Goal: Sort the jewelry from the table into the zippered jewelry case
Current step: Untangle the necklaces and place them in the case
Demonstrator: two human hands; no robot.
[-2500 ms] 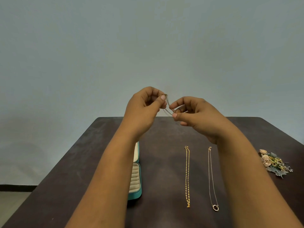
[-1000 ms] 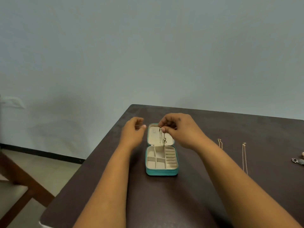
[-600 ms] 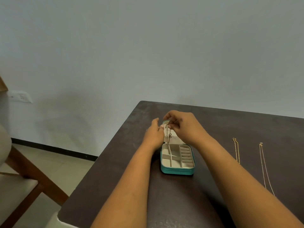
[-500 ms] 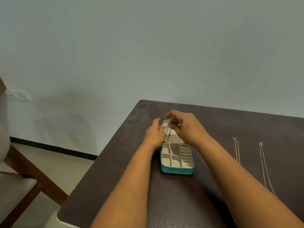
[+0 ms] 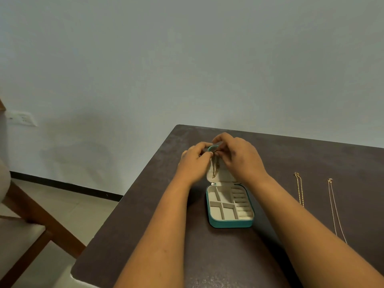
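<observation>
A teal zippered jewelry case (image 5: 230, 223) lies open on the dark table (image 5: 207, 256), its cream compartments bare. Its lid stands up at the far end. A thin chain necklace (image 5: 215, 168) hangs down the inside of the lid. My right hand (image 5: 239, 159) pinches the top of this necklace at the lid's upper edge. My left hand (image 5: 194, 163) is at the lid's left side, its fingertips pinching at the same spot on the chain. The lid's top edge is mostly hidden behind my fingers.
A gold chain (image 5: 299, 189) and a thin rose-coloured necklace (image 5: 334, 208) lie stretched out on the table to the right of the case. A wooden chair (image 5: 31, 229) stands left of the table. The table's left edge runs close to the case.
I lowered the necklace from mid-air to the open case's lid. My left hand closed in from beside the lid and now pinches at the chain's top with the right.
</observation>
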